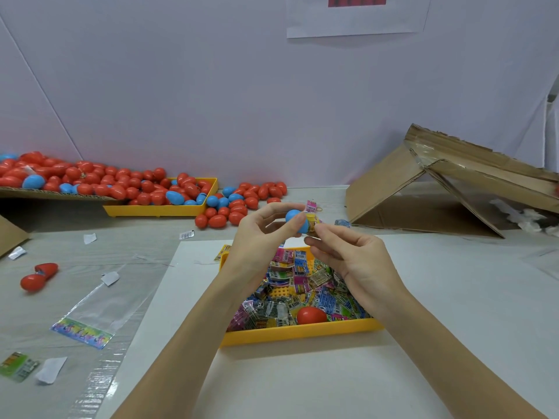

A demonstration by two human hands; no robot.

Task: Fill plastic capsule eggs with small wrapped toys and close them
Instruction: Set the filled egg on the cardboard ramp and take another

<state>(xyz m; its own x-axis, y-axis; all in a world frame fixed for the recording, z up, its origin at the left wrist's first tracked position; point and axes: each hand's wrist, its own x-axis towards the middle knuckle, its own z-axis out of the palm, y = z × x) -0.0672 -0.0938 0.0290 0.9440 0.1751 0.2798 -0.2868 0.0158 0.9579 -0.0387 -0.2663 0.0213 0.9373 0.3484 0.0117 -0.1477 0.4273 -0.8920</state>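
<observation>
The left hand grips a blue capsule half while the right hand pinches a yellow wrapped toy at its open mouth, at three o'clock of the shell. The packet looks bulky; pushed in crooked, it could pop back out or keep the egg from closing. At six o'clock, directly below, sits the toy tray, so a dropped packet would likely vanish among its wrappers.
</observation>
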